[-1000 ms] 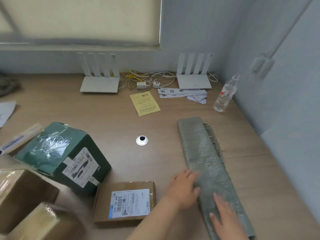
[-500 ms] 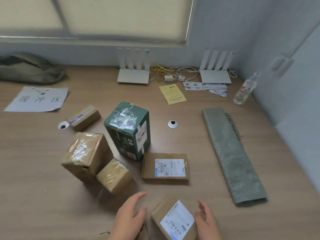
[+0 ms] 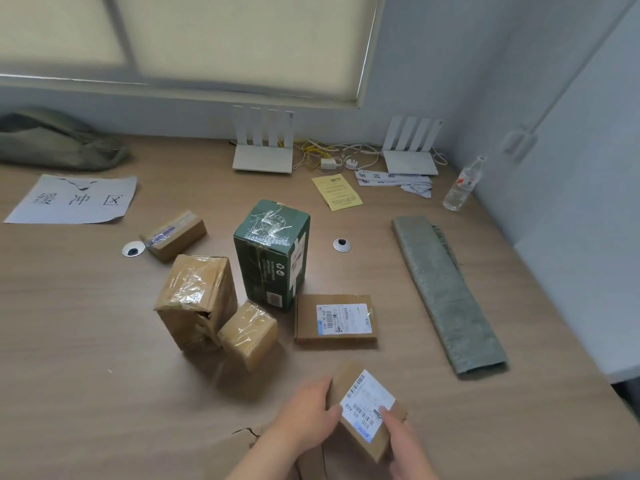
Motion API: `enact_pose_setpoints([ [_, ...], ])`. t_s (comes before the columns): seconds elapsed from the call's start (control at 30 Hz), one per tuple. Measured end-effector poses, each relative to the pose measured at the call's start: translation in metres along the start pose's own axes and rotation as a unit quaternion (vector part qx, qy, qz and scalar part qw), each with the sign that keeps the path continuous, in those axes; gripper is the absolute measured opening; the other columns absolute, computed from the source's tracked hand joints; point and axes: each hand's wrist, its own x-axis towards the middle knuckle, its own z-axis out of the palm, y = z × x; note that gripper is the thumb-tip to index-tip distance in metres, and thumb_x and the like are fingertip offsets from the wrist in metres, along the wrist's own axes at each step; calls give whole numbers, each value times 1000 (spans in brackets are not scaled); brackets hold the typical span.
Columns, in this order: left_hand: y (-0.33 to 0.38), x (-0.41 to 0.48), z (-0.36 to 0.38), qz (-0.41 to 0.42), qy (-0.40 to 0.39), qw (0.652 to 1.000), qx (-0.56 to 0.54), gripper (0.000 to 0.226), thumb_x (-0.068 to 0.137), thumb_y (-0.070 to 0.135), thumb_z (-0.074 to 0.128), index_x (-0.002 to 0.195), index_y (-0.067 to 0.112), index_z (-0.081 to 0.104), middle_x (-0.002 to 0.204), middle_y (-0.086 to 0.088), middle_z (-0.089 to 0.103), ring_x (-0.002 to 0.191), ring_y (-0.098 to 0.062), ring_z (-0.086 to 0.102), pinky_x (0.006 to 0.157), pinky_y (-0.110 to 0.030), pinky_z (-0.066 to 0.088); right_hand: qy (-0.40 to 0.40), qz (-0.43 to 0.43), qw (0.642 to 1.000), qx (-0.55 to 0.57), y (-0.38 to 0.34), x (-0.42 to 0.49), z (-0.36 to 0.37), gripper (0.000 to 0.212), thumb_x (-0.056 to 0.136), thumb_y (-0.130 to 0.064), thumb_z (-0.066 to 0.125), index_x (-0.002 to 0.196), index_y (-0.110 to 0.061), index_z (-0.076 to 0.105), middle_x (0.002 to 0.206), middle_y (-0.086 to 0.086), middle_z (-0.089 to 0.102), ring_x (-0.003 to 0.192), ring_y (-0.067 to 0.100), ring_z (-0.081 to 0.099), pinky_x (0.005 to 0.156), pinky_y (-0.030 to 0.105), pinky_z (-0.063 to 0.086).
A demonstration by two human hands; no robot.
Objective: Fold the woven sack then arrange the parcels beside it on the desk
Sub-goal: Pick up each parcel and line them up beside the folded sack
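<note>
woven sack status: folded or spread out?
Folded. The woven sack lies flat on the desk as a long narrow strip, with a layered edge showing along its right side.

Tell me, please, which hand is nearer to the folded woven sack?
Right. The right hand holds the labelled parcel on the side toward the folded woven sack, left of its near end; the left hand holds the opposite side, farther off.

Bare desk [image 3: 408, 282] lies between flat parcel [image 3: 335, 318] and sack [image 3: 446, 292].

desk [image 3: 86, 341]: matt wood grain | sack [image 3: 446, 292]: rough woven cloth | parcels [image 3: 334, 318]: cardboard, glossy tape
</note>
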Motion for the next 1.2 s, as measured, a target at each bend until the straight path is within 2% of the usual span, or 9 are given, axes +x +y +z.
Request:
enact_pose_setpoints([
  [0.17, 2, 1, -2, 4, 55, 995, -83, 35, 84, 31, 56, 118, 37, 61, 108, 14, 60, 97, -5, 58, 80, -18, 45, -29, -46, 999, 1, -11, -20, 6, 45, 93, -10, 66, 135, -8, 51, 113, 14, 72, 102, 32, 70, 101, 53, 50],
  [0.3, 15, -4, -14, 14, 131, 965, -226, 36, 87, 16, 66, 119, 32, 61, 120, 9, 55, 105, -1, 57, 78, -8, 45, -44, -86, 995, 38, -38, -40, 9, 60, 85, -24, 75, 134, -15, 41, 115, 13, 69, 100, 31, 70, 88, 48, 56],
  [0.5, 40, -20, -56, 71, 167, 894, -409, 46, 78, 24, 72, 117, 44, 61, 120, 5, 67, 111, -14, 67, 90, -37, 59, -106, -160, 979, 70, -88, -89, 26, 49, 93, -30, 66, 134, -22, 41, 109, 13, 73, 94, 29, 69, 68, 38, 52],
  [0.63, 63, -29, -77, 120, 218, 834, -492, 85, 74, 21, 77, 143, 50, 36, 130, 13, 61, 114, -15, 68, 82, -31, 60, -191, -207, 955, 91, -118, -120, 42, 72, 75, -32, 80, 138, -31, 45, 119, 7, 73, 100, 28, 72, 81, 41, 56],
  [0.73, 79, -36, -77, 138, 224, 813, -520, 99, 72, 19, 77, 144, 57, 20, 140, 13, 52, 120, -8, 64, 80, -22, 57, -250, -212, 936, 128, -129, -135, 57, 52, 88, -20, 64, 138, -24, 51, 121, 11, 72, 108, 29, 69, 101, 48, 51],
  [0.8, 84, -41, -76, 144, 221, 805, -532, 89, 69, 22, 79, 139, 48, 30, 138, 8, 56, 120, -9, 64, 82, -24, 57, -267, -204, 931, 143, -131, -143, 64, 42, 94, -13, 56, 136, -20, 54, 121, 14, 72, 116, 35, 66, 108, 53, 45],
  [0.93, 77, -47, -85, 143, 194, 802, -546, 76, 63, 33, 81, 132, 33, 49, 127, -4, 68, 120, -25, 64, 96, -42, 56, -280, -203, 933, 103, -132, -149, 66, 43, 90, -16, 63, 132, -18, 54, 118, 9, 74, 108, 27, 69, 100, 49, 51],
  [1.07, 68, -52, -111, 148, 131, 850, -488, 63, 65, 27, 80, 125, 31, 64, 116, -3, 73, 113, -27, 68, 87, -38, 58, -269, -235, 932, 61, -143, -148, 57, 58, 69, -23, 76, 124, -19, 59, 115, 8, 75, 100, 21, 73, 78, 36, 55],
  [1.2, 62, -51, -139, 133, 57, 900, -412, 59, 66, 28, 75, 125, 35, 68, 117, -3, 73, 110, -23, 69, 91, -34, 54, -246, -244, 937, 48, -153, -142, 43, 77, 67, -36, 85, 135, -31, 48, 114, 7, 74, 103, 24, 70, 95, 42, 51],
])
